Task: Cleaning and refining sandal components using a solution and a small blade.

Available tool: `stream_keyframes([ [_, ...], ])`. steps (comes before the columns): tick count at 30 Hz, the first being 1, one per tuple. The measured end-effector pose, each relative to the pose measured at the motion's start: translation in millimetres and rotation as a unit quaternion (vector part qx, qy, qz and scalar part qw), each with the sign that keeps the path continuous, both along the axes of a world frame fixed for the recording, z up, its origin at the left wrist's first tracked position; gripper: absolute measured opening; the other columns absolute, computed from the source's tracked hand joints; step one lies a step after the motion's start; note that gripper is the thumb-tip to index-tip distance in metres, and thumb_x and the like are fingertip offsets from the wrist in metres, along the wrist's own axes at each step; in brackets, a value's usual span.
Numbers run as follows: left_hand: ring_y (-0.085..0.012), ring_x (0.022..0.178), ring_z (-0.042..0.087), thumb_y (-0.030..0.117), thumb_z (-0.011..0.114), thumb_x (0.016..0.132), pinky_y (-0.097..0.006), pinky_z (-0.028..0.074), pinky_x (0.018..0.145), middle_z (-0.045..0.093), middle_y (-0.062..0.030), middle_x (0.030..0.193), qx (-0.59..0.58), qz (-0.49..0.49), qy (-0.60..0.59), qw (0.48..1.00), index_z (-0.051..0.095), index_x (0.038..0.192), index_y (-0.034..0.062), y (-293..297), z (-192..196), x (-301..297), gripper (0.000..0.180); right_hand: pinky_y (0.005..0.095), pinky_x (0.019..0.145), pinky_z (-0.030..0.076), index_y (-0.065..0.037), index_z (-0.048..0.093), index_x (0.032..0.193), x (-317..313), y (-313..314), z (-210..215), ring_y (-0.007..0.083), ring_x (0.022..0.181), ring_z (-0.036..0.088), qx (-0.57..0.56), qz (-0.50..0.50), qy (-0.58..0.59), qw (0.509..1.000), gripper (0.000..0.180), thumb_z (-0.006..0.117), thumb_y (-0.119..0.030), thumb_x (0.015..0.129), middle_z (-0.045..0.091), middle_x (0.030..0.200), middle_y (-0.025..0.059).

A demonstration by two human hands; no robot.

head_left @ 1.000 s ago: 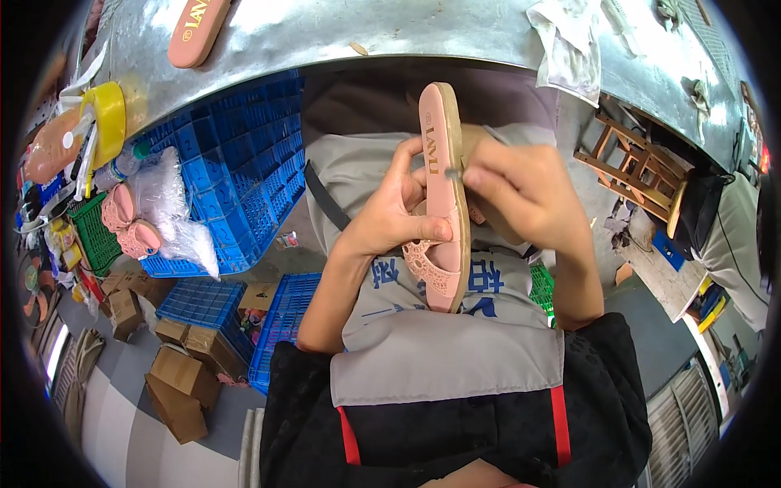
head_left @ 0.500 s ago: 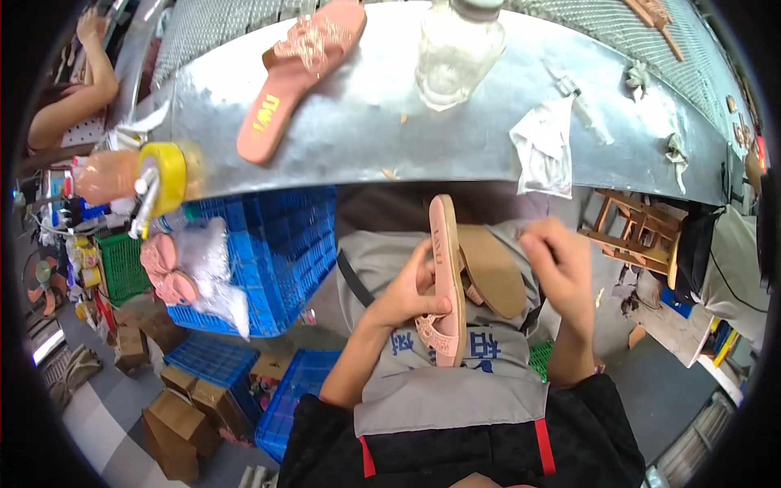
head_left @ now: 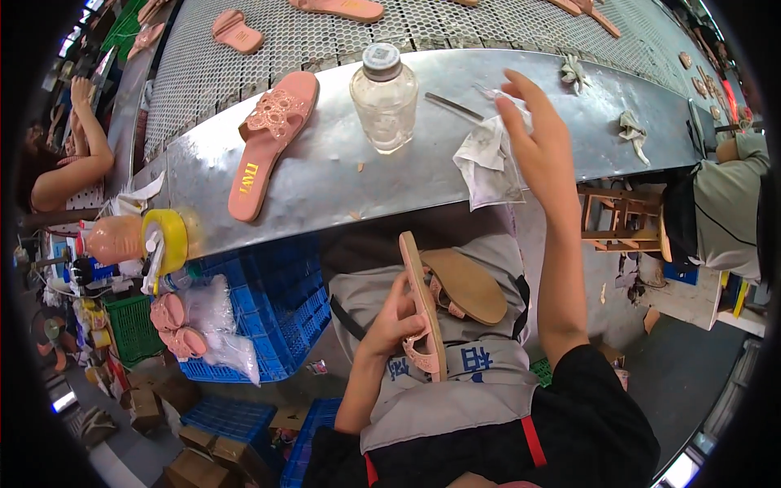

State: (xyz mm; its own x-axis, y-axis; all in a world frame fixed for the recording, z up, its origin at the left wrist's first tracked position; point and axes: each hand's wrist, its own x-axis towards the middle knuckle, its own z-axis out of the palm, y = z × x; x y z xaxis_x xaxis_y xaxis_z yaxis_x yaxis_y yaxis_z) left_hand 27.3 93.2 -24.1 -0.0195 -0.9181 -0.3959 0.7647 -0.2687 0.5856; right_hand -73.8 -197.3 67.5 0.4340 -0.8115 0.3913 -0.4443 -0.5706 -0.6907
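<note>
My left hand is closed round a pink slide sandal, held on edge above my lap with its toe strap toward me. Beside it, a second sandal lies on my grey apron with its tan sole up. My right hand is stretched over the metal bench, fingers apart and nothing in them. It is nearest to a crumpled white cloth at the bench's front edge and a thin dark rod. Part of a clear object behind its fingers is hidden.
On the bench stand a pink sandal and a clear capped bottle. Beyond is a mesh surface with more sandals. A blue crate and a yellow tape roll are at left. Other people sit on both sides.
My right hand has gone from beside the lap sandal up and forward over the bench, its fingers uncurling. My left hand keeps its sandal. The view has tilted up, showing more of the mesh.
</note>
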Motion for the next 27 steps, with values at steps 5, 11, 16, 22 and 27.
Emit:
stream_keyframes([
  [5,-0.0179,0.082,0.064,0.038,0.087,0.073,-0.029,0.052,0.075,0.059,-0.009,0.091,-0.003,-0.025,-0.005,1.0,0.025,0.152,0.0069,-1,4,-2,0.105,0.0418,0.096,0.048,-0.006,0.068,0.115,-30,-6,-20,0.034,0.118,0.059,-0.1,0.057,0.131,0.985,0.029,0.063,-0.004,0.087,0.065,0.12,0.0125],
  [11,-0.0174,0.084,0.065,0.038,0.087,0.074,-0.029,0.052,0.075,0.061,-0.0084,0.093,0.013,-0.038,-0.008,0.999,0.025,0.153,0.0079,3,1,1,0.105,0.0411,0.092,0.048,-0.009,0.073,0.098,-24,-23,-11,0.0291,0.111,0.059,-0.277,0.163,0.187,0.928,0.019,0.069,-0.003,0.08,0.064,0.113,0.0083],
  [16,-0.0174,0.084,0.065,0.04,0.087,0.075,-0.029,0.052,0.074,0.062,-0.0084,0.093,0.012,-0.028,0.006,1.0,0.025,0.153,0.0087,-3,1,-1,0.104,0.0358,0.08,0.047,-0.007,0.075,0.098,-33,-9,17,0.0247,0.085,0.058,-0.198,0.089,0.114,0.97,0.018,0.073,-0.003,0.081,0.061,0.087,0.0067],
  [22,-0.0178,0.083,0.064,0.041,0.085,0.078,-0.028,0.051,0.074,0.06,-0.0086,0.092,0.016,-0.022,0.004,1.0,0.026,0.152,0.0079,-3,2,4,0.101,0.023,0.07,0.045,-0.001,0.072,0.108,-43,20,30,0.009,0.074,0.056,0.024,0.035,-0.11,0.993,0.015,0.068,-0.006,0.094,0.063,0.081,0.0032],
  [27,-0.017,0.08,0.061,0.042,0.084,0.078,-0.028,0.051,0.073,0.057,-0.0071,0.089,0.007,-0.011,-0.006,1.0,0.028,0.151,0.0048,-8,5,4,0.099,0.0232,0.074,0.045,0.001,0.065,0.111,-53,29,12,0.008,0.083,0.056,0.084,0.089,-0.334,0.934,0.019,0.069,-0.009,0.095,0.064,0.097,0.0018],
])
